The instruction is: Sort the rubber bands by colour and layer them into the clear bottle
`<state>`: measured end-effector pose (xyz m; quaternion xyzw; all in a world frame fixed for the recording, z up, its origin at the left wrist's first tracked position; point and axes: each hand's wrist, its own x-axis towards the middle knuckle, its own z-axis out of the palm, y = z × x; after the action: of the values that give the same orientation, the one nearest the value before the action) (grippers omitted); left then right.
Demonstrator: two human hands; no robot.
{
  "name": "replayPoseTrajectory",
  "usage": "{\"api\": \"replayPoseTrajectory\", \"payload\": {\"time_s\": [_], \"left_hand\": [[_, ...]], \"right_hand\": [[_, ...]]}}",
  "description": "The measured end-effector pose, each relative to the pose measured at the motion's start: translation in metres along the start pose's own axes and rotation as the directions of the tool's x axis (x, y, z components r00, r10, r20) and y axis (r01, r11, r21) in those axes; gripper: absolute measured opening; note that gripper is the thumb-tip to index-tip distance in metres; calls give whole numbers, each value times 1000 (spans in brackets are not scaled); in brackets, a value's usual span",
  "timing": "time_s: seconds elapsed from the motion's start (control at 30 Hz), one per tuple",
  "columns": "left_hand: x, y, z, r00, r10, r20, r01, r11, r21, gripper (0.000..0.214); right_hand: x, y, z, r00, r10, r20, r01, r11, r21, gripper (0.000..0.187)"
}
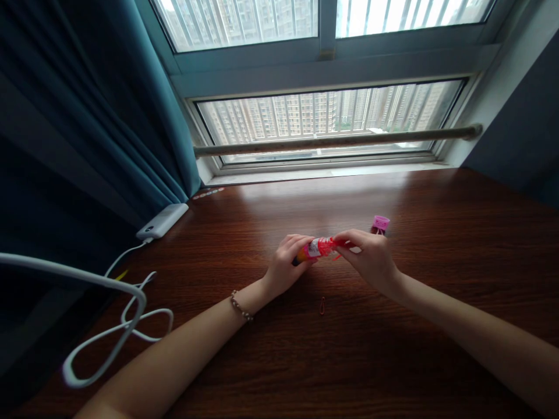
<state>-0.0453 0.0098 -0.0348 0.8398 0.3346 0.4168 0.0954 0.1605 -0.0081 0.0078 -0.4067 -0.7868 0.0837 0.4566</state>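
My left hand point(289, 263) is closed round the left end of a small red and pink tube-shaped packet point(318, 248) held just above the dark wooden table point(393, 349). My right hand point(369, 256) pinches the packet's right end with its fingertips. A beaded bracelet point(241, 306) sits on my left wrist. Behind my right hand stands a small purple container with a pink cap point(380, 224), partly hidden by the fingers. A tiny red loop point(322, 305) lies on the table in front of my hands.
A white power bank point(162, 220) lies at the table's left edge beside a teal curtain point(100, 116). White cables point(117, 326) loop over the left side. A window with a metal rail point(336, 141) runs along the far edge.
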Motion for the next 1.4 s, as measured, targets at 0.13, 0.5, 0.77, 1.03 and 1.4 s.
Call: {"api": "replayPoseTrajectory", "payload": {"time_s": [0.13, 0.5, 0.77, 1.03, 1.4], "left_hand": [[-1, 0, 0, 1000, 18, -13, -17, 999, 30, 40], [-2, 1, 0, 999, 21, -36, -18, 998, 65, 39], [-3, 0, 0, 997, 79, -14, -77, 993, 90, 43], [-1, 1, -1, 998, 58, -34, -56, 997, 62, 42], [-2, 2, -2, 996, 73, -57, -70, 996, 47, 44]], "right_hand": [[0, -1, -1, 992, -122, 13, 122, 992, -7, 15], [7, -3, -5, 988, 141, 60, -149, 977, 151, 11], [2, -3, -3, 992, 124, 10, -125, 985, 120, 6], [-2, -3, 3, 996, 80, -33, -75, 989, 126, 5], [-5, -9, 5, 992, -41, 119, 42, 999, -1, 26]]}}
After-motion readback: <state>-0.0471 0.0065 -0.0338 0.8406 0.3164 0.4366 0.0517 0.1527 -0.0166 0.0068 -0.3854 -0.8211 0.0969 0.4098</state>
